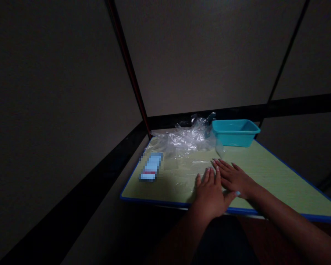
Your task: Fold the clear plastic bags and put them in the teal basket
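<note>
My left hand (211,193) lies palm down near the front edge of the table, its fingers stretched forward over a flat piece of clear plastic (182,178). Beside it, my right hand (235,178) rests flat too, fingers pointing to the left and forward, close to or touching the left fingertips. Neither hand is wrapped round anything. The flat plastic is thin and see-through, so its outline is hard to make out. Just beyond the hands, a crumpled heap of clear plastic bags (187,138) spreads over the back left of the table.
A turquoise plastic basin (234,138) stands at the table's back right. A bright, pixelated phone-like screen (151,167) lies at the left edge. The yellow-green table (276,180) has blue edging and stands against panel walls (209,55). The surroundings are dim.
</note>
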`<state>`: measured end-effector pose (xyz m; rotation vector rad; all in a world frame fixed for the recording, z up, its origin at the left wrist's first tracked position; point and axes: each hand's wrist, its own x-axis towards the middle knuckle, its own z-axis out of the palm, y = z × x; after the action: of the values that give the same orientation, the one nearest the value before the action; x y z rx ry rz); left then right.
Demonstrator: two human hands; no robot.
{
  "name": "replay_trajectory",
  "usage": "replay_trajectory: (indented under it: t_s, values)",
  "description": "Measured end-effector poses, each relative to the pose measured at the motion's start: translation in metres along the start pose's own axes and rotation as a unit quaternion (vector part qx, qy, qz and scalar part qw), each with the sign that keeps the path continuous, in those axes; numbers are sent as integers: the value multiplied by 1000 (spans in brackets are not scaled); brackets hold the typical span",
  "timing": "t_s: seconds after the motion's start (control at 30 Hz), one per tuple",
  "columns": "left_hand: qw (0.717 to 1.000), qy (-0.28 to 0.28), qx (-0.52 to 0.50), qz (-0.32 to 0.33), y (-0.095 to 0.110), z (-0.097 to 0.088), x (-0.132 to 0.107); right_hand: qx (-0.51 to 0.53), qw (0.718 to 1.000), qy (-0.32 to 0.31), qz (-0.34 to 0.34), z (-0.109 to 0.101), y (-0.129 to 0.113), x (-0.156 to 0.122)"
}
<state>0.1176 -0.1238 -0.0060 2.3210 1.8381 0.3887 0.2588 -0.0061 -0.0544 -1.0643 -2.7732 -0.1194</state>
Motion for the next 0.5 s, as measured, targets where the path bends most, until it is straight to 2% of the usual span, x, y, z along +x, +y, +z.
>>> replay_trajectory:
  t_s: [0.2,0.5]
  values:
    - [1000,-14,11,10,-22,1,-5,8,999,-22,45,-6,-7,1]
    - [998,-24,55,15,-63,-18,-37,16,998,-29,60,-16,-14,1]
